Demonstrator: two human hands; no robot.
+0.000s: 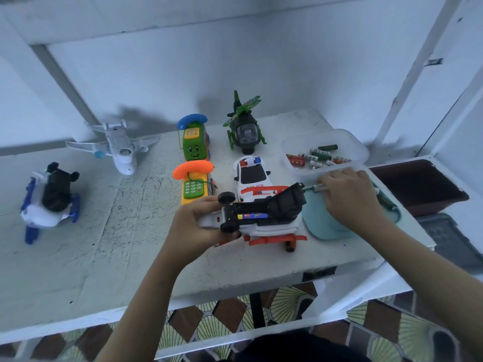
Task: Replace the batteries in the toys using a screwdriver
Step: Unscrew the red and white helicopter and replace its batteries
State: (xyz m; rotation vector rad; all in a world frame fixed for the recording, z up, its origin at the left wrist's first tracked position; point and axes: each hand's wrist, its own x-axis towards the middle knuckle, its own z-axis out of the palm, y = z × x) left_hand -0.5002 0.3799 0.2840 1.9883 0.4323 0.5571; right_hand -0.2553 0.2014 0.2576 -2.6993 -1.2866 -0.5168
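A pale wall (183,74) is seen behind the work area, crossed by white painted beams (418,61). Below the near edge, a floor (222,322) of brown and yellow fan-patterned tiles is visible. Most of the view is taken up by a white table (130,244), its paint scuffed, speckled and scratched. A brown tray (418,186) is set just past its right edge.

On the table's right side, a clear tub (295,145) is filled with loose batteries (317,156), and a teal mat (318,220) is laid just in front of it. A white plane (117,147) is placed at the back left, and a blue helicopter (49,199) is tipped over at the far left. A green helicopter (245,129) and a green phone (193,142) are stood at the back, with a yellow phone (193,184) and a police car (252,176) in front of them.

Near the front centre, a red helicopter (261,218) is turned belly up, its open battery bay (252,216) exposed with cells inside. Its nose end is gripped by the left hand (193,226), fingers curled around the body. The screwdriver (316,188) is pinched in the bent fingers of the right hand (350,194), above the mat, with its tip held at the toy's black tail.
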